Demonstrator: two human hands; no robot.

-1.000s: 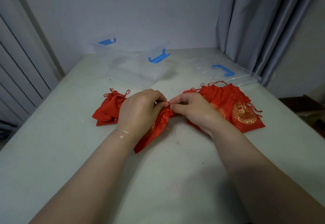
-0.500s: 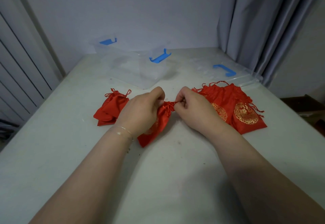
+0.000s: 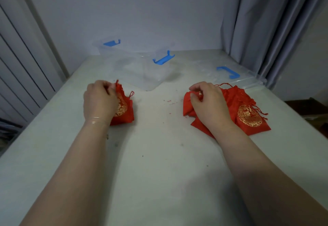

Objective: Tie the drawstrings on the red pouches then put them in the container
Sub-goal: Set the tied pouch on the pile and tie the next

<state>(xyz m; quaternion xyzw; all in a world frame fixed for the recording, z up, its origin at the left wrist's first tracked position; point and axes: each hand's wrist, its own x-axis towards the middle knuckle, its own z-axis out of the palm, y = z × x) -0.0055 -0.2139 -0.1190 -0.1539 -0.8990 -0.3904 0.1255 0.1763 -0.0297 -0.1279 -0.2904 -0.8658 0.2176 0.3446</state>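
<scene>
Your left hand [image 3: 99, 101], mid-left of the frame, has curled fingers pinching the top of a red pouch [image 3: 124, 108] that sits on the table [image 3: 159, 163]. Your right hand [image 3: 207, 105], mid-right, pinches the edge of the red pouch pile [image 3: 248, 117] w/ thumb & fingers. The clear container [image 3: 142, 69] sits upper middle, btw. both, near the back.
</scene>
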